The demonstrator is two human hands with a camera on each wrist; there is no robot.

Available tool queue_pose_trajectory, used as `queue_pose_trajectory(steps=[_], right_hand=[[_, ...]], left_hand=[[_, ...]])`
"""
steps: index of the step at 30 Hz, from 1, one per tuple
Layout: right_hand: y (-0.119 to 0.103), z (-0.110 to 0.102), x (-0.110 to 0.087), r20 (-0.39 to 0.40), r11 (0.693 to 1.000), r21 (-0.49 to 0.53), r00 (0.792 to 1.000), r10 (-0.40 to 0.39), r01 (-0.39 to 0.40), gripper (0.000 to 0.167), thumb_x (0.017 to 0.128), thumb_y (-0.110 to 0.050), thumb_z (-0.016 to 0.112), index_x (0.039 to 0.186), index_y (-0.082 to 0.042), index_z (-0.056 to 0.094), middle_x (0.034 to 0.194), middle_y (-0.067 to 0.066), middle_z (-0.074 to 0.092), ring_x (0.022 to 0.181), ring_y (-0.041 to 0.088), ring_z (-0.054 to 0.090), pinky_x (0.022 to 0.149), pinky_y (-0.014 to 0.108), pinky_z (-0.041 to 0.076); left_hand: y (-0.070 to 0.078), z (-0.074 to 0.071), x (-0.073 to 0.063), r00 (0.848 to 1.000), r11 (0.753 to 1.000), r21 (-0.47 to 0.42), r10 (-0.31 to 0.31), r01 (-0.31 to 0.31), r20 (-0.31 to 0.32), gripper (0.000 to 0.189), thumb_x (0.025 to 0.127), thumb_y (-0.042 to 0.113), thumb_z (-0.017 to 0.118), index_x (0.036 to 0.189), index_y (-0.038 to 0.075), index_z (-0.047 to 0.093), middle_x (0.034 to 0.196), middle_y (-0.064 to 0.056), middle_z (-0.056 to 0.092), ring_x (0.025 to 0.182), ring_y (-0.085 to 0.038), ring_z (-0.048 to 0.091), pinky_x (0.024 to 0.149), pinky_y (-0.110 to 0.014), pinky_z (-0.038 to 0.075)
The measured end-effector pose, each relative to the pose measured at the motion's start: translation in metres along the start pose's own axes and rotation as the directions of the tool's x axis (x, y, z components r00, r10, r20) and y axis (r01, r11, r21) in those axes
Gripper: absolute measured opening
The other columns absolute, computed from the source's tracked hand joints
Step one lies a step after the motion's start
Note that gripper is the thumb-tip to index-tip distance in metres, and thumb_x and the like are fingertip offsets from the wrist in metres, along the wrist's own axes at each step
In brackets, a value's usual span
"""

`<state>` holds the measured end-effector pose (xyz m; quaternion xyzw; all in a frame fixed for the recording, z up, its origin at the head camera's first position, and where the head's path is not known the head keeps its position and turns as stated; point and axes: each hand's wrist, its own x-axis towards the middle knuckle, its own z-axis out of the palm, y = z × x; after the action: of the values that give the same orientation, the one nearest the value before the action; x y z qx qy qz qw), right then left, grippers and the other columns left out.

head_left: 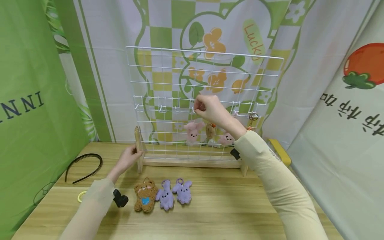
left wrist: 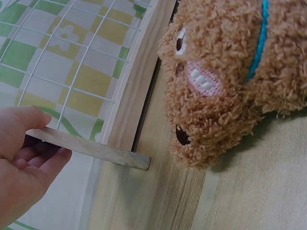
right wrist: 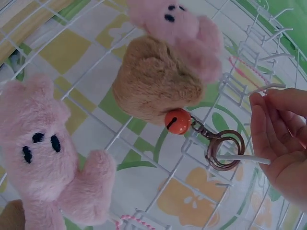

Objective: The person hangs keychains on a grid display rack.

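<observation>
My left hand (head_left: pixel 127 160) grips the left wooden upright (left wrist: pixel 91 149) of a display stand, thumb on one face and fingers behind it. My right hand (head_left: pixel 211 108) is raised at a hook on the white wire grid (head_left: pixel 204 51). Its thumb and fingertips pinch at the hook's end, where the pink cord (right wrist: pixel 249 72) of a pink plush keychain (head_left: pixel 193 131) reaches; the exact contact is partly hidden. Beside it hang a brown plush keychain (right wrist: pixel 156 79) with an orange bell (right wrist: pixel 177 121) and another pink plush keychain (right wrist: pixel 41 148).
On the wooden table before the stand lie a brown bear plush (head_left: pixel 146 196) and two purple plush keychains (head_left: pixel 166 196). A black headband (head_left: pixel 84 156) and a yellow ring (head_left: pixel 80 196) lie at left. Behind the stand's right end is a yellow object (head_left: pixel 279 151).
</observation>
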<state>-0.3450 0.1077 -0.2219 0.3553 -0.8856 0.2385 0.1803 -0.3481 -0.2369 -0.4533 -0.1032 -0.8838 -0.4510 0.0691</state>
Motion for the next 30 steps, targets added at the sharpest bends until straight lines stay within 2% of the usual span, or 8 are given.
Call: queue_pose_trajectory(steps=[6, 9, 11, 16, 19, 21, 25, 30], right_hand=[[-0.011, -0.006, -0.017, -0.079, 0.998, 0.005, 0.995, -0.066, 0.067, 0.005, 0.089, 0.004, 0.063, 0.089, -0.002, 0.063, 0.09, 0.013, 0.07, 0.08, 0.021, 0.068, 0.075, 0.029, 0.06], [-0.017, -0.002, -0.032, -0.089, 0.992, 0.036, 0.989, -0.117, 0.121, 0.006, 0.087, 0.004, 0.066, 0.088, -0.001, 0.063, 0.087, 0.012, 0.071, 0.078, 0.019, 0.069, 0.073, 0.026, 0.061], [-0.019, 0.007, -0.044, -0.067, 0.985, 0.065, 0.985, -0.156, 0.16, 0.006, 0.087, 0.004, 0.068, 0.086, -0.001, 0.064, 0.084, 0.011, 0.07, 0.074, 0.017, 0.067, 0.069, 0.024, 0.06], [-0.012, 0.056, -0.073, 0.061, 0.974, 0.117, 0.977, -0.202, 0.194, 0.009, 0.086, 0.001, 0.071, 0.085, -0.003, 0.063, 0.08, 0.008, 0.068, 0.069, 0.014, 0.066, 0.063, 0.025, 0.058], [-0.002, 0.095, -0.087, 0.188, 0.975, 0.164, 0.966, -0.177, 0.147, 0.007, 0.087, -0.001, 0.071, 0.087, -0.002, 0.064, 0.082, 0.01, 0.071, 0.072, 0.017, 0.07, 0.065, 0.021, 0.059], [0.006, 0.121, -0.095, 0.278, 0.979, 0.175, 0.949, -0.15, 0.104, 0.006, 0.088, -0.003, 0.071, 0.088, -0.002, 0.065, 0.084, 0.011, 0.072, 0.073, 0.017, 0.071, 0.066, 0.017, 0.057], [0.019, 0.163, -0.105, 0.428, 0.988, 0.151, 0.9, -0.079, 0.014, 0.005, 0.089, -0.006, 0.07, 0.089, -0.003, 0.067, 0.085, 0.009, 0.072, 0.073, 0.012, 0.066, 0.064, 0.013, 0.05], [0.028, 0.194, -0.106, 0.512, 0.991, 0.091, 0.858, 0.036, -0.096, 0.007, 0.089, -0.011, 0.073, 0.085, -0.006, 0.068, 0.081, 0.005, 0.07, 0.067, 0.005, 0.056, 0.06, 0.016, 0.047]], left_hand=[[0.001, 0.001, 0.0, 1.0, 1.0, -0.002, -0.008, 0.008, -0.002, 0.04, 0.101, 0.011, 0.052, 0.131, -0.015, 0.052, 0.126, -0.037, 0.06, 0.117, -0.047, 0.06, 0.097, -0.053, 0.054], [0.001, 0.001, -0.001, 1.0, 1.0, -0.003, -0.01, 0.01, 0.001, 0.04, 0.101, 0.011, 0.053, 0.131, -0.016, 0.052, 0.126, -0.037, 0.06, 0.117, -0.048, 0.06, 0.097, -0.053, 0.054], [0.002, 0.001, -0.001, 1.0, 1.0, -0.005, -0.011, 0.011, 0.001, 0.041, 0.101, 0.012, 0.053, 0.132, -0.015, 0.052, 0.127, -0.037, 0.059, 0.118, -0.048, 0.06, 0.098, -0.054, 0.054], [0.002, -0.001, 0.0, 1.0, 1.0, -0.002, -0.021, 0.021, 0.008, 0.042, 0.101, 0.013, 0.052, 0.134, -0.015, 0.05, 0.13, -0.037, 0.058, 0.12, -0.048, 0.058, 0.099, -0.054, 0.053], [0.001, -0.001, 0.0, 1.0, 1.0, 0.001, -0.021, 0.021, 0.01, 0.043, 0.102, 0.013, 0.052, 0.134, -0.015, 0.049, 0.13, -0.037, 0.058, 0.12, -0.048, 0.059, 0.099, -0.054, 0.053], [0.0, -0.001, 0.001, 1.0, 1.0, 0.0, -0.017, 0.017, 0.01, 0.043, 0.102, 0.013, 0.052, 0.135, -0.015, 0.049, 0.13, -0.037, 0.058, 0.119, -0.048, 0.059, 0.099, -0.054, 0.053], [-0.001, 0.0, 0.001, 1.0, 1.0, -0.008, -0.003, 0.003, 0.009, 0.043, 0.101, 0.011, 0.052, 0.134, -0.016, 0.049, 0.129, -0.038, 0.058, 0.119, -0.049, 0.059, 0.099, -0.055, 0.053], [-0.002, 0.001, 0.001, 1.0, 1.0, -0.011, 0.002, -0.002, 0.004, 0.043, 0.101, 0.012, 0.052, 0.134, -0.015, 0.049, 0.129, -0.037, 0.058, 0.119, -0.048, 0.059, 0.099, -0.055, 0.053]])
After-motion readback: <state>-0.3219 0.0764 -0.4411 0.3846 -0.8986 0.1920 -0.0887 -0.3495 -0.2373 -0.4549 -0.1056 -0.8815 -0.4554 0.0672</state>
